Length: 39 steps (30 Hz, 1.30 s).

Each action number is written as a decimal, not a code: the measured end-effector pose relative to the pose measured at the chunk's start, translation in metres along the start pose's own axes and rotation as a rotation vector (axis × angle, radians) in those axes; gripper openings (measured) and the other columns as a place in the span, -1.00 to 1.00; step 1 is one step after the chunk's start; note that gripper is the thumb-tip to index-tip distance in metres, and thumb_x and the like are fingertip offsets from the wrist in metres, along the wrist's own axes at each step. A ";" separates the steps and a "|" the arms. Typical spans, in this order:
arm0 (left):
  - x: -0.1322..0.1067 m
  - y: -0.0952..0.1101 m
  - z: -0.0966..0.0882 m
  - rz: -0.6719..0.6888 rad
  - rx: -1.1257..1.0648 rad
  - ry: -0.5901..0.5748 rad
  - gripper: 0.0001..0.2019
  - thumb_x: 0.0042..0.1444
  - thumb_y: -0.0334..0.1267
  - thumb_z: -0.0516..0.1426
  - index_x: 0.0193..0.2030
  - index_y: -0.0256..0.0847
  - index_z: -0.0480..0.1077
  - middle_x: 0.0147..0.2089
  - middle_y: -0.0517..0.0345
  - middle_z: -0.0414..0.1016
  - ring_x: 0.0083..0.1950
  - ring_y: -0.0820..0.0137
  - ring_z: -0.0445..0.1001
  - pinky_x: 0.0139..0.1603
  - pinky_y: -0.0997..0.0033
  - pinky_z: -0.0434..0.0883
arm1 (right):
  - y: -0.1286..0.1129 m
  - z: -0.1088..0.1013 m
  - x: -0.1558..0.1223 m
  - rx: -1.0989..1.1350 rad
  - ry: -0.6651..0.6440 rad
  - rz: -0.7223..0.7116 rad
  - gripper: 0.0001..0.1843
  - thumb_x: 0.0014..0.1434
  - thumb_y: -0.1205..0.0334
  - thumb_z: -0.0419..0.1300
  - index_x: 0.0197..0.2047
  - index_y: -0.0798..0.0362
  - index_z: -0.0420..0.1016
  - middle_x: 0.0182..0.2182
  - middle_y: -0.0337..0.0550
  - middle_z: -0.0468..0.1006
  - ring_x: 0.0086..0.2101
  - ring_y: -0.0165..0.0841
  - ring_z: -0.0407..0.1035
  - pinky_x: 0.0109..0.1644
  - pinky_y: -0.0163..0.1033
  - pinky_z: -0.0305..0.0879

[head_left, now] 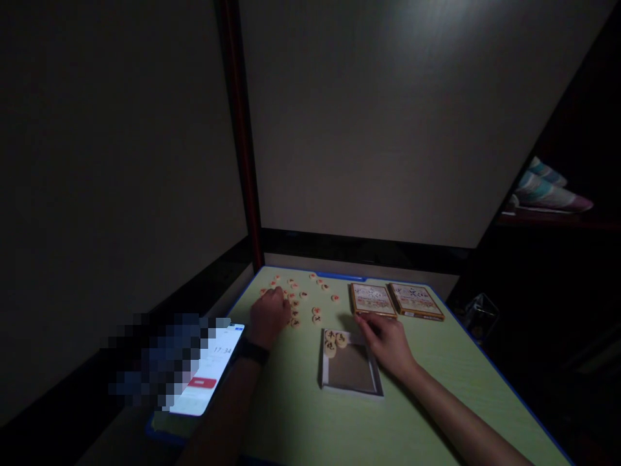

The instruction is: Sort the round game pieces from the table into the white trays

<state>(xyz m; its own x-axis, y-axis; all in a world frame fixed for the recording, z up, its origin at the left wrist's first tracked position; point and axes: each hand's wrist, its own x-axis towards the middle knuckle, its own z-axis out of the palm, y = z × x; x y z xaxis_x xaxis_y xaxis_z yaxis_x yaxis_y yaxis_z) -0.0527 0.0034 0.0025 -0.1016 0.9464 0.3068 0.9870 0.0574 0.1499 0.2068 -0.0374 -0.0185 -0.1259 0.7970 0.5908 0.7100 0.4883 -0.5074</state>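
Round Chinese chess pieces (317, 319) with red or dark characters lie scattered over the far left of the table. My left hand (272, 316) is among them, its fingers curled down; whatever is under the fingertips is hidden. My right hand (388, 340) is at the far right corner of an open shallow box (352, 369) and covers that corner. Its thumb and fingers are drawn together, and I cannot make out whether they hold a piece. Inside the box, three pieces (330, 348) with dark characters sit in the far left corner.
Two printed flat boxes (372, 299) (416, 301) lie side by side beyond my right hand. A lit phone (213, 369) rests at the table's left edge. The pale green table (436, 414) has a blue rim and stands against a wall panel (359, 129).
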 end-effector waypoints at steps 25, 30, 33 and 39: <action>-0.005 -0.003 -0.003 0.026 0.071 -0.113 -0.69 0.29 -0.24 -0.08 -0.05 -0.31 0.43 -0.02 -0.16 0.40 -0.14 0.18 0.54 -0.15 0.23 0.45 | -0.019 -0.011 0.001 -0.168 -0.428 -0.027 -0.79 0.27 0.20 0.04 -0.14 0.04 0.46 -0.36 -0.16 0.61 -0.38 -0.31 0.46 -0.33 -0.29 0.18; -0.004 -0.004 -0.001 0.030 0.051 -0.098 -0.70 0.28 -0.23 -0.06 -0.07 -0.30 0.43 -0.03 -0.16 0.41 -0.15 0.19 0.53 -0.17 0.26 0.44 | -0.029 -0.022 0.001 -0.285 -0.526 -0.105 -0.86 0.14 0.16 0.19 -0.25 0.01 0.49 -0.38 -0.17 0.60 -0.36 -0.28 0.45 -0.34 -0.29 0.14; -0.004 -0.004 0.001 0.036 0.059 -0.086 -0.71 0.27 -0.22 -0.05 -0.07 -0.29 0.44 -0.04 -0.15 0.42 -0.15 0.21 0.52 -0.18 0.28 0.43 | -0.034 -0.024 0.000 -0.362 -0.589 -0.173 -0.88 0.05 0.17 0.25 -0.32 -0.01 0.50 -0.35 -0.16 0.60 -0.33 -0.25 0.45 -0.35 -0.28 0.13; -0.005 -0.002 0.000 0.044 0.067 -0.093 -0.71 0.26 -0.22 -0.03 -0.06 -0.29 0.44 -0.04 -0.15 0.43 -0.13 0.17 0.53 -0.16 0.25 0.43 | -0.035 -0.023 -0.001 -0.395 -0.667 -0.214 -0.91 0.10 0.23 0.20 -0.29 0.00 0.51 -0.33 -0.16 0.58 -0.34 -0.27 0.45 -0.34 -0.26 0.16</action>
<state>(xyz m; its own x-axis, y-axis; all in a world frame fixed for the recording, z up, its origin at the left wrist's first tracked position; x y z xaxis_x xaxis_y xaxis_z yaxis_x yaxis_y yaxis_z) -0.0545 -0.0014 0.0009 -0.0488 0.9736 0.2229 0.9967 0.0329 0.0745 0.1983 -0.0635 0.0124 -0.5857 0.8058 0.0871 0.8007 0.5919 -0.0925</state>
